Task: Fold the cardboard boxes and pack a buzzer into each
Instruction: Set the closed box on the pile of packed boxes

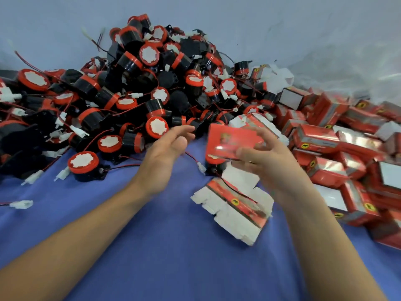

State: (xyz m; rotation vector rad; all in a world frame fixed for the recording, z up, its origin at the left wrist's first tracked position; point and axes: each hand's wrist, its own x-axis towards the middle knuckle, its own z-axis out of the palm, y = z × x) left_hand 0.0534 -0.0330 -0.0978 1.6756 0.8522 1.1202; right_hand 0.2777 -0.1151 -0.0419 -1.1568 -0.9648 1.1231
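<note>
Bare forearms reach over blue cloth (173, 257).
Right hand (267, 157) grips a red box (230, 137); left hand (165, 148) is empty, fingers relaxed, beside it, buzzer pile (130, 83) just beyond. Flat boxes (234, 209) lie under the right wrist.

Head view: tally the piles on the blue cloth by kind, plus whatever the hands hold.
Heap of loose buzzers: 1
Pile of folded red boxes: 1
Stack of flat unfolded boxes: 1
Red box in the right hand: 1
Left hand, open: 0
Total: 4
</note>
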